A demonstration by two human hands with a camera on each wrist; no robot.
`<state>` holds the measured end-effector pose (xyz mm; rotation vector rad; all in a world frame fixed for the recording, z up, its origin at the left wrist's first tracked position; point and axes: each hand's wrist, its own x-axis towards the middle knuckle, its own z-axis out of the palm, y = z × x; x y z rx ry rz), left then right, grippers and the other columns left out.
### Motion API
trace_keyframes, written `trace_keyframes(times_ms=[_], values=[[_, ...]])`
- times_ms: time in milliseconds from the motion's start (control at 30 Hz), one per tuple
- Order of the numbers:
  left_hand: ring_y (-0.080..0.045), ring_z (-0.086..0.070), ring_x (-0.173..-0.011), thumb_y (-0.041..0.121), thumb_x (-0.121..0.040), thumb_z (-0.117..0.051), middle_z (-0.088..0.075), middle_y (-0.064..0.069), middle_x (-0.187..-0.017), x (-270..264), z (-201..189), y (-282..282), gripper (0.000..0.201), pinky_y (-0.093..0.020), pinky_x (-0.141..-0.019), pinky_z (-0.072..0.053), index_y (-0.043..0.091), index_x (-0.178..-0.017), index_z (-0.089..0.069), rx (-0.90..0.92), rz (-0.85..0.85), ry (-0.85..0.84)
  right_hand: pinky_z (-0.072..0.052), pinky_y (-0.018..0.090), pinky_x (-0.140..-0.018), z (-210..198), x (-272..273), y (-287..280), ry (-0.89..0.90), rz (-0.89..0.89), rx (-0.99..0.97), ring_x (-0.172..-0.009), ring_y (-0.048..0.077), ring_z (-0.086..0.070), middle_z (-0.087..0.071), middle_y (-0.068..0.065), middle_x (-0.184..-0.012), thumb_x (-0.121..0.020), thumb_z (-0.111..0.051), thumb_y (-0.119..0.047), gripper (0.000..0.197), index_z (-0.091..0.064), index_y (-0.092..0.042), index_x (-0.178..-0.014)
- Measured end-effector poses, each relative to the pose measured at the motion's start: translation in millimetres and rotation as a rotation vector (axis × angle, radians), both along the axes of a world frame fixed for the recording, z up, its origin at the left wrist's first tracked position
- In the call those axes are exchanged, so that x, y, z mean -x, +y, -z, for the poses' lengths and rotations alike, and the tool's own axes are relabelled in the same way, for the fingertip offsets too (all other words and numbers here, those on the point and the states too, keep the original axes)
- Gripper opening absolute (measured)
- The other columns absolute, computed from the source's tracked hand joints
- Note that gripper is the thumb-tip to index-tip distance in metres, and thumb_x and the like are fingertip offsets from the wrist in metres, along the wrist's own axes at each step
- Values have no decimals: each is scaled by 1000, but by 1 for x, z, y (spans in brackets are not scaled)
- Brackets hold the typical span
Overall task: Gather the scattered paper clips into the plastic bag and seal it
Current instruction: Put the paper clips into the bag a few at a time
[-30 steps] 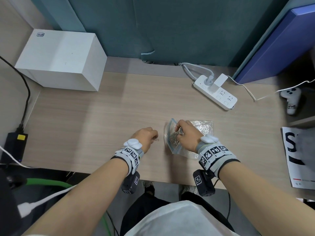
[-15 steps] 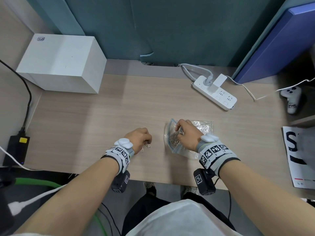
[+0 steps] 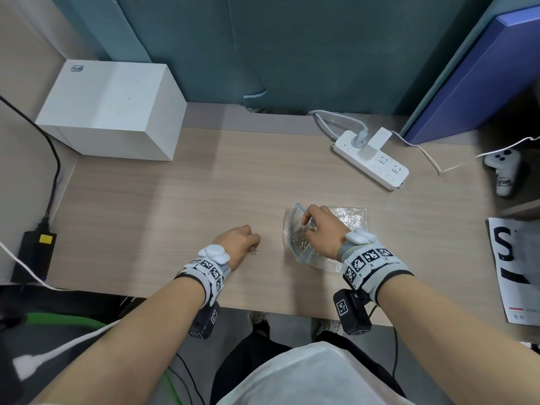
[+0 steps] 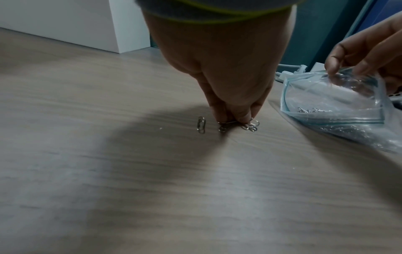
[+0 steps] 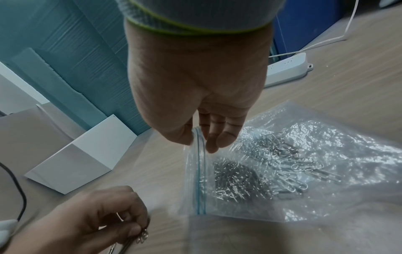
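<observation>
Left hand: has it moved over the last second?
Yes. The left hand has drawn away from the bag, leftward and toward the desk's near edge.

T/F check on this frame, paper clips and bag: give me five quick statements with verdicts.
1. The left hand pinches paper clips at the desk surface. True.
2. The plastic bag is sealed. False: the right hand pinches its rim and holds the mouth open.
3. The bag is empty. False: it already holds many clips.
4. One loose clip lies just beside the left fingertips. True.
5. The white power strip lies inside the bag. False: it lies on the desk beyond the bag.
</observation>
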<state>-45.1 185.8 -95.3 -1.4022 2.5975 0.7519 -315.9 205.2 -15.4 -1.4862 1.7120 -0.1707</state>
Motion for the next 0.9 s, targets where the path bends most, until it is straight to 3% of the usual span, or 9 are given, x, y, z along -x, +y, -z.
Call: trace_keyframes(times_ms=[67,133,300,400,533,700,900], values=[[-24,-48,-71,9,-84,-60,-49,4,-87,1,-1,1,18,-28,-56,-39,26,-86,-54,7,-2,-14,-51,40,-78,0,-1,1,2,-5,0,-86,25,-59,-49,-1,-104,-89,-56,-12,19,-54,-25,-103],[-25,-50,-72,10,-86,-59,-50,3,-88,6,-6,-1,18,-31,-58,-43,27,-88,-53,-2,-50,5,-48,37,-73,0,-1,1,-1,-8,3,-84,23,-58,-49,-2,-104,-90,-56,-12,19,-54,-26,-102],[-18,-58,-84,22,-88,-69,-62,3,-90,63,-29,-3,7,-30,-77,-47,27,-93,-69,-122,-171,277,-38,32,-69,2,-4,3,7,-7,13,-84,23,-57,-49,-2,-105,-90,-57,-13,19,-54,-26,-103],[-14,-59,-85,18,-86,-72,-68,3,-91,81,-34,-5,12,-25,-80,-45,23,-97,-75,-169,-145,349,-37,32,-69,2,-6,2,13,-11,13,-83,21,-56,-49,-2,-105,-90,-58,-13,20,-54,-26,-104],[-20,-62,-92,13,-89,-69,-66,1,-96,36,-24,-14,15,-31,-85,-49,22,-98,-75,-104,-263,239,-38,31,-65,0,-4,3,-17,11,9,-80,21,-55,-48,-2,-104,-90,-57,-11,19,-54,-25,-103],[-21,-62,-97,9,-85,-72,-64,-1,-106,-25,-21,-5,24,-24,-81,-42,20,-107,-73,-126,-231,30,-43,32,-63,3,-2,6,-20,17,14,-78,23,-58,-48,-3,-103,-90,-56,-12,17,-54,-24,-102],[-11,-65,-83,9,-75,-80,-65,3,-101,-18,-14,9,33,-22,-76,-49,24,-103,-72,-153,-318,43,-45,34,-66,4,-9,5,-1,-24,8,-80,22,-59,-49,-3,-104,-92,-58,-14,17,-54,-27,-102]])
